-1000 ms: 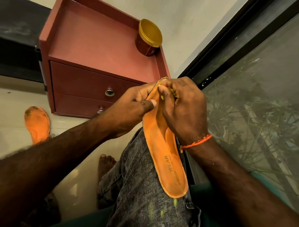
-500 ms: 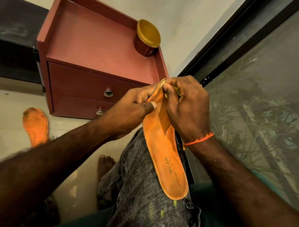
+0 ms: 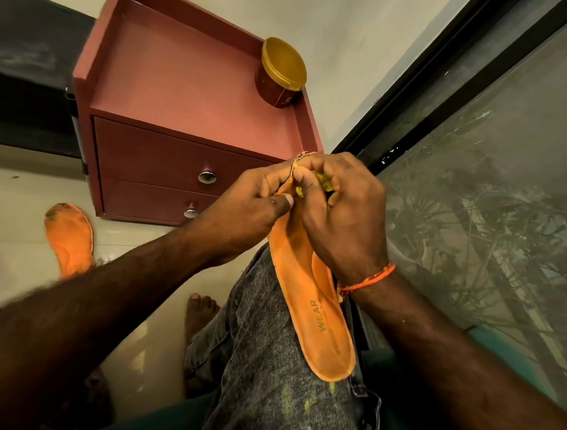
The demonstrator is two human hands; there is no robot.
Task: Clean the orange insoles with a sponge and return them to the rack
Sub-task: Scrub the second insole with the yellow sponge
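Insole (image 3: 307, 300) at frame centre: left hand (image 3: 243, 206) pinches toe edge, right hand (image 3: 337, 210) scrubs with clenched yellow sponge (image 3: 322, 181); next likely work heelward.

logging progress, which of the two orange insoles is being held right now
The insole printed WEAR, resting along the knee: the left hand and right hand both grip its toe end. The other insole lies untouched on the floor by the drawers.
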